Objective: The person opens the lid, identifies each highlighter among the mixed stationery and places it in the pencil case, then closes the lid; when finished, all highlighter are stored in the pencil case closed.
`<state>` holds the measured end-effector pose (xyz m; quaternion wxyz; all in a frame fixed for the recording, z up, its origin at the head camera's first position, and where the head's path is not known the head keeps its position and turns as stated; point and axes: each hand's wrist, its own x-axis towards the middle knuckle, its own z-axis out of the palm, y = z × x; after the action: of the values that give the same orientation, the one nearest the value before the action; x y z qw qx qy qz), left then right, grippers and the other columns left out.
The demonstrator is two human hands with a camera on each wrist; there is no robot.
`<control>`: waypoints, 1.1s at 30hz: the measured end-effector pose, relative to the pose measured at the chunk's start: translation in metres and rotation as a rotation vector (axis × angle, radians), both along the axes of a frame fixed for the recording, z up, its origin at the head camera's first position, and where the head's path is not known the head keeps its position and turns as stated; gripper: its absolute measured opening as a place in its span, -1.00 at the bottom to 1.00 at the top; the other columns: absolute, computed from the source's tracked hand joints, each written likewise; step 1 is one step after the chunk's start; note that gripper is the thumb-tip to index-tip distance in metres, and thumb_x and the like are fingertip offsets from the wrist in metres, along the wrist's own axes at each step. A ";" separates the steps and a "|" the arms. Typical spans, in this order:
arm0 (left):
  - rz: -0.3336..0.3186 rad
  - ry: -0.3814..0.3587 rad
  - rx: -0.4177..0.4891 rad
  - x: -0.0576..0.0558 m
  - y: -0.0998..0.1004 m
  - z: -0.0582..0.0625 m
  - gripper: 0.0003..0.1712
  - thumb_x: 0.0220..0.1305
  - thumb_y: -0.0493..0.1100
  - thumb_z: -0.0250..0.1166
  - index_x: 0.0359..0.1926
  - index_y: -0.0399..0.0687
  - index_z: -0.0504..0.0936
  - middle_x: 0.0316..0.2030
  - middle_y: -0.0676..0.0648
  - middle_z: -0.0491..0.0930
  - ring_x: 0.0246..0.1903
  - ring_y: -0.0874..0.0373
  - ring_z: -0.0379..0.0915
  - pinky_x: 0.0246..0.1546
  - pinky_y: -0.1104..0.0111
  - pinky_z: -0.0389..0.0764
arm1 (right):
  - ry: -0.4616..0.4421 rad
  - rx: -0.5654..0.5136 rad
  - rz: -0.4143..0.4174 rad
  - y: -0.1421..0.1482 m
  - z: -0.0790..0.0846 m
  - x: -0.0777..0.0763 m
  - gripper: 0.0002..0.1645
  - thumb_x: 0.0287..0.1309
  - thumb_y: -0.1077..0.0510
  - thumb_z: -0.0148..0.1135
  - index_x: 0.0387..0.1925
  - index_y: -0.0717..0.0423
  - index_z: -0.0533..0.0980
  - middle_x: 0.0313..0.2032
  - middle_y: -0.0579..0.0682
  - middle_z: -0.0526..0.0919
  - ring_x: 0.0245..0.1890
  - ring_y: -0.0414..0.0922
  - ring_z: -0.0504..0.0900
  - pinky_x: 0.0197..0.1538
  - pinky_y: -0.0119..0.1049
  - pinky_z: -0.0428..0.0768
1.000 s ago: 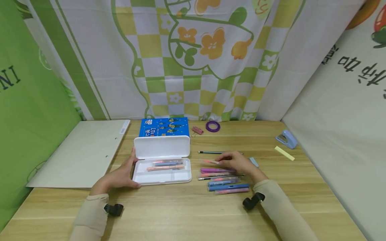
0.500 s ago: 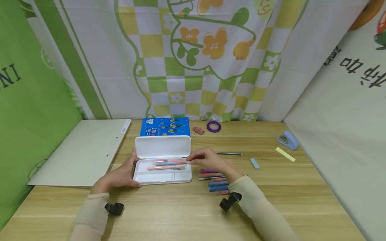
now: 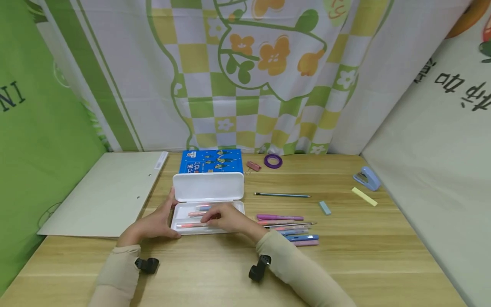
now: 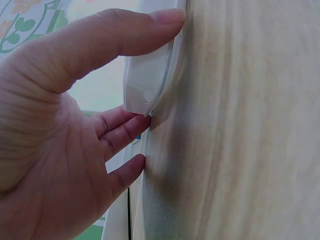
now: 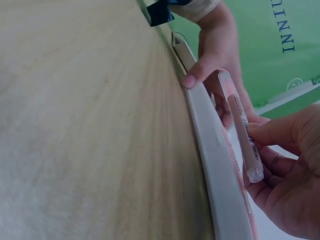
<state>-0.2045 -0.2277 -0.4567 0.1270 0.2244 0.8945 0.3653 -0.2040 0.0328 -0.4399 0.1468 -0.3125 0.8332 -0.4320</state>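
Observation:
A white pencil case [image 3: 208, 187] lies with its lid raised and several pens [image 3: 197, 214] in its tray. My left hand [image 3: 153, 222] holds the case's left end, thumb at the front edge and fingers towards the back. In the left wrist view, the thumb and fingers span the corner of the white case [image 4: 145, 80]. Over the tray's front section, my right hand [image 3: 230, 218] pinches a pink pen with a clear cap [image 5: 242, 132] between thumb and fingers. The pen's right end is hidden by the hand in the head view.
Right of the case lie several pens [image 3: 280, 217], a pencil [image 3: 281, 195] and a blue eraser [image 3: 324, 207]. Behind are a blue book [image 3: 211, 161], a binder clip [image 3: 253, 166] and purple tape [image 3: 273, 161]. A stapler [image 3: 367, 178] stands far right, a large board [image 3: 103, 194] left.
My right hand has carried the pink pen leftward from beside the pile, over the case's back section, to the front section of the tray. The left hand stays on the case.

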 end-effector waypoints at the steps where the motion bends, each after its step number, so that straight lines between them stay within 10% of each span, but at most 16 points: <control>1: -0.001 0.000 0.002 -0.001 0.001 0.000 0.62 -0.25 -0.05 0.58 0.38 -0.32 -0.60 0.17 -0.35 0.20 0.25 -0.24 0.01 0.28 -0.16 -0.08 | 0.007 0.004 -0.010 -0.001 -0.001 0.000 -0.85 0.14 0.34 0.23 -0.30 0.14 0.69 -0.29 -0.07 0.69 -0.24 -0.29 0.51 -0.08 -0.46 0.46; 22: -0.007 -0.001 0.001 0.001 -0.003 0.002 0.62 -0.22 -0.03 0.57 0.37 -0.32 -0.63 0.19 -0.40 0.18 0.25 -0.28 -0.02 0.26 -0.20 -0.08 | 0.197 0.176 -0.027 -0.021 -0.006 0.011 -0.83 0.11 0.34 0.23 -0.30 0.15 0.70 -0.31 -0.08 0.70 -0.26 -0.30 0.57 -0.15 -0.53 0.49; 33: -0.020 0.001 0.010 0.000 0.000 0.002 0.63 -0.24 -0.06 0.58 0.36 -0.35 -0.63 0.16 -0.38 0.19 0.23 -0.26 0.01 0.26 -0.20 -0.07 | -0.127 -0.123 -0.069 0.030 0.007 0.006 -0.82 0.20 0.31 0.18 -0.20 0.27 0.65 -0.21 0.02 0.68 -0.21 -0.23 0.57 -0.11 -0.43 0.53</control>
<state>-0.2042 -0.2278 -0.4549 0.1291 0.2342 0.8904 0.3684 -0.1977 0.0629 -0.4325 0.1649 -0.2641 0.8042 -0.5062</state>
